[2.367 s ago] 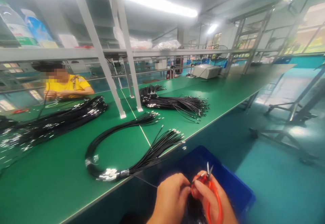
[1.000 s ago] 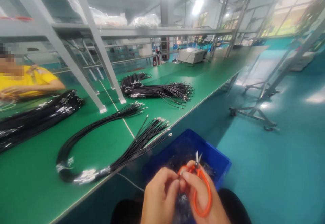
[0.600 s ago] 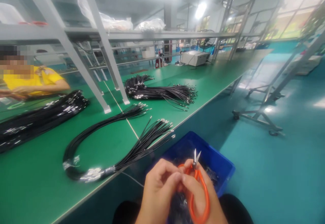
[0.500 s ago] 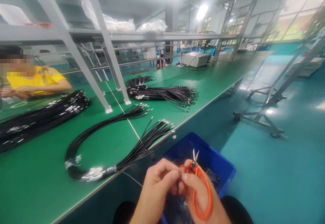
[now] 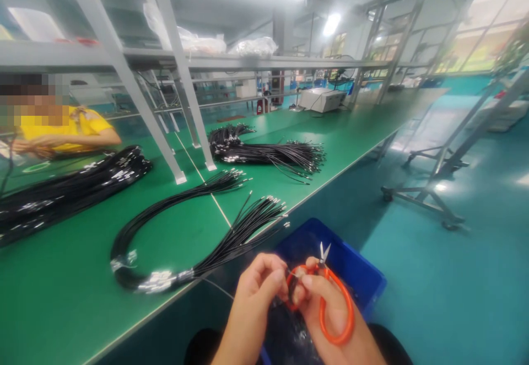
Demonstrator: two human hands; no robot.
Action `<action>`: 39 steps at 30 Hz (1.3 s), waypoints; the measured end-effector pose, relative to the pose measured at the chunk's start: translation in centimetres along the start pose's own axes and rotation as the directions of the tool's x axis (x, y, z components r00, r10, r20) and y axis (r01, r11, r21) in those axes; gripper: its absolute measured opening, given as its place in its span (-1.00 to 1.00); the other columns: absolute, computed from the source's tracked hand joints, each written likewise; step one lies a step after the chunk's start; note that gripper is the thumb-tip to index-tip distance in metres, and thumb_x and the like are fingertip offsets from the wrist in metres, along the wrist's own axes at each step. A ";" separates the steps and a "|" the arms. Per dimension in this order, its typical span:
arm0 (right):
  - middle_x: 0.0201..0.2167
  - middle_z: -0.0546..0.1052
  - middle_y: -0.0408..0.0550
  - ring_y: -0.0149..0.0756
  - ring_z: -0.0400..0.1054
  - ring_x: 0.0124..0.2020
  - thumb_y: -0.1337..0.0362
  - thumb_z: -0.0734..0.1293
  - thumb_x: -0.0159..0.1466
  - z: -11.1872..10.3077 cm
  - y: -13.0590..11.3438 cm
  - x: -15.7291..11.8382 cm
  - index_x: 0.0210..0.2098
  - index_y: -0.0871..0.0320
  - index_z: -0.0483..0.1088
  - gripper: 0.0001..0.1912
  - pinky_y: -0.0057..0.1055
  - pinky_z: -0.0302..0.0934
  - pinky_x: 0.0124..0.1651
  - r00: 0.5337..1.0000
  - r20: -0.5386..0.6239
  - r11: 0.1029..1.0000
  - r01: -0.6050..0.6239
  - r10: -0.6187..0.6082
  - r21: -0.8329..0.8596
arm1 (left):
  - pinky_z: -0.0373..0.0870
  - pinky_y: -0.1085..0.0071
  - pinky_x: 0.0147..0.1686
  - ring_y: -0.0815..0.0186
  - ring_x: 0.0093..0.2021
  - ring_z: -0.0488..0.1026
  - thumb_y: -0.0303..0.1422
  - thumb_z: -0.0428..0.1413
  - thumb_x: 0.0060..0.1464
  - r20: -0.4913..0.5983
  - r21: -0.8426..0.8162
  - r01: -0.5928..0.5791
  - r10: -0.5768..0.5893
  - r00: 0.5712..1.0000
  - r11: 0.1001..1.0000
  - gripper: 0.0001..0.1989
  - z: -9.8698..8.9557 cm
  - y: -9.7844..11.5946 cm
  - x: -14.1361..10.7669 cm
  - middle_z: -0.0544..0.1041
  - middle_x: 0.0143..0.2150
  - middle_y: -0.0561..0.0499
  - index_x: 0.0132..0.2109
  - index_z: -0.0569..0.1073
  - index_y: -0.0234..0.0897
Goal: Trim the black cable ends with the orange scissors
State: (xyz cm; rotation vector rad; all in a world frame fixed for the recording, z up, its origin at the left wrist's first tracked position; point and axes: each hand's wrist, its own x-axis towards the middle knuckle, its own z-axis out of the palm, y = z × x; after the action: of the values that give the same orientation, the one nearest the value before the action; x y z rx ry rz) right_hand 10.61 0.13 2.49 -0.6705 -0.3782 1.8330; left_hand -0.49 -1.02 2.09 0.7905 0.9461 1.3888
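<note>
Scissors with orange handles hang in my right hand, one loop lying over the back of the thumb side. Their blades point up and stand a little apart. Thumb and fingertips of my right hand are also pinched together, close to my left hand. My left hand is closed in a pinch on something thin that I cannot make out. Both hands are over a blue bin with dark and clear bits inside. To the left, a bent bundle of black cables with light tips lies on the green bench.
Another cable bundle lies farther back, and a large pile of cables at left. A co-worker in yellow sits across the bench. Metal posts carry a shelf. A wheeled frame stands on the floor at right.
My hands have drawn slightly apart at the fingertips, and the right one with the scissors has shifted a little right. The view has moved slightly.
</note>
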 end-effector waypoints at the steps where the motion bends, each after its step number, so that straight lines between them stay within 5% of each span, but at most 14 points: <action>1: -0.59 0.46 -0.17 -0.38 0.29 -0.52 0.39 0.42 0.00 0.1 -0.1 0.0 -0.52 0.13 0.47 -0.94 -0.44 0.25 -0.37 1.000 0.002 1.000 0.004 -0.004 -0.017 | 0.27 0.49 -0.45 0.44 -0.53 0.29 -0.29 0.18 0.03 0.004 0.027 0.006 -0.006 1.000 1.000 -0.83 -0.1 0.2 0.0 0.38 -0.56 0.14 -0.34 0.42 -0.33; 10: -0.51 0.44 -0.19 -0.36 0.29 -0.50 0.33 0.42 0.04 -0.1 0.0 -0.5 -0.41 0.12 0.39 -0.87 -0.41 0.22 -0.36 0.996 0.006 0.967 0.087 -0.088 -0.239 | 0.26 0.49 -0.44 0.39 -0.49 0.37 -0.37 0.08 0.08 0.274 0.211 0.068 -0.126 0.954 0.975 -0.83 -0.5 2.9 1.5 0.46 -0.48 0.05 -0.19 0.51 -0.29; 14: -0.59 0.42 -0.18 -0.36 0.26 -0.56 0.34 0.41 0.02 -0.2 -0.2 -0.3 -0.42 0.16 0.42 -0.89 -0.42 0.20 -0.45 0.998 0.046 0.974 -0.032 0.043 -0.223 | 0.36 0.37 -0.30 0.25 -0.28 0.42 -0.35 0.10 0.07 0.394 0.348 -0.033 -0.114 0.912 0.937 -0.84 -1.3 4.5 2.4 0.45 -0.28 -0.07 -0.25 0.56 -0.24; 19: -0.66 0.38 -0.21 -0.44 0.21 -0.64 0.38 0.45 -0.10 0.0 -0.4 0.0 -0.55 0.20 0.44 -0.89 -0.47 0.17 -0.53 0.964 -0.046 0.959 -0.266 0.263 -0.099 | 0.32 0.26 0.00 0.20 -0.04 0.37 -0.37 0.05 0.15 0.579 0.478 -0.204 -0.132 0.804 0.855 -0.81 -2.3 6.0 3.1 0.36 -0.08 -0.08 -0.25 0.59 -0.19; 23: -0.70 0.35 -0.21 -0.45 0.21 -0.65 0.39 0.46 -0.13 0.4 -0.3 0.0 -0.60 0.21 0.44 -0.89 -0.48 0.17 -0.54 0.948 -0.069 0.947 -0.314 0.310 -0.069 | 0.33 0.26 0.01 0.21 -0.03 0.38 -0.37 0.06 0.15 0.663 0.522 -0.248 -0.205 0.720 0.816 -0.82 -2.5 6.7 3.5 0.36 -0.05 -0.08 -0.20 0.57 -0.17; 27: -0.67 0.37 -0.20 -0.49 0.20 -0.65 0.39 0.46 -0.13 0.5 -0.3 -0.1 -0.57 0.24 0.45 -0.88 -0.51 0.15 -0.54 0.942 -0.023 0.940 -0.337 0.336 -0.052 | 0.35 0.24 -0.01 0.17 0.01 0.36 -0.36 0.09 0.13 0.685 0.533 -0.241 -0.246 0.686 0.811 -0.84 -2.6 6.9 4.1 0.39 -0.06 -0.09 -0.20 0.57 -0.16; 31: -0.68 0.38 -0.18 -0.48 0.21 -0.65 0.41 0.44 -0.14 0.1 -0.2 -0.1 -0.58 0.25 0.46 -0.90 -0.51 0.15 -0.54 0.939 -0.019 0.937 -0.344 0.344 -0.052 | 0.38 0.26 -0.05 0.19 -0.05 0.40 -0.36 0.17 0.06 0.664 0.526 -0.216 -0.239 0.709 0.823 -0.90 -2.6 6.7 4.4 0.40 -0.07 -0.08 -0.27 0.58 -0.21; 34: -0.67 0.43 -0.15 -0.46 0.24 -0.65 0.43 0.44 -0.14 -0.1 -0.1 -0.1 -0.53 0.24 0.48 -0.87 -0.49 0.17 -0.54 0.945 -0.037 0.944 -0.327 0.326 -0.033 | 0.38 0.29 -0.10 0.25 -0.16 0.44 -0.41 0.19 0.02 0.605 0.562 -0.273 -0.163 0.780 0.781 -0.96 -2.1 6.7 3.8 0.43 -0.15 -0.05 -0.38 0.56 -0.24; 39: -0.60 0.49 -0.14 -0.42 0.32 -0.60 0.41 0.49 -0.16 0.0 -0.4 -0.3 -0.44 0.19 0.48 -0.75 -0.48 0.24 -0.46 0.965 -0.124 0.973 -0.233 0.231 0.001 | 0.35 0.42 -0.15 0.31 -0.18 0.44 -0.58 0.09 0.02 0.468 0.758 -0.386 -0.025 0.883 0.526 -0.83 -1.6 7.1 1.3 0.44 -0.15 -0.01 -0.41 0.48 -0.24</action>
State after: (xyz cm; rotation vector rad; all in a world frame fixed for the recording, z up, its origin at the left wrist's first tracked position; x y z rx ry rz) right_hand 10.98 0.01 2.79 -0.8630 -0.2380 1.9989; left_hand -5.13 0.47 7.70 1.9145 1.1896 0.7775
